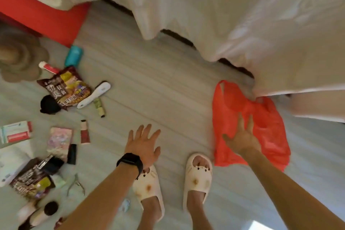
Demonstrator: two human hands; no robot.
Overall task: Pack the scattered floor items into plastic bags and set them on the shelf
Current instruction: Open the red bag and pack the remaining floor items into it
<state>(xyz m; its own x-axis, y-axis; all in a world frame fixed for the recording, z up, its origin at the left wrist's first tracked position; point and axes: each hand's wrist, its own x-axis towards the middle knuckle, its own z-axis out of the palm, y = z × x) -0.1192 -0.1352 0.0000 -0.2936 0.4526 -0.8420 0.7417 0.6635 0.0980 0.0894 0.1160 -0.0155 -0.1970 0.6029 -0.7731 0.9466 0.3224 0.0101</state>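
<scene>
Plastic bag (268, 127) beneath outstretched right hand (242, 139), perhaps touching; left hand (143, 145) splayed.

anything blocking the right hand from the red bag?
Nothing visible does. The right hand is open with fingers spread, directly over the red plastic bag, which lies on the floor by the edge of the white bedsheet. This view can't confirm contact. The left hand is open, apart from the bag.
</scene>
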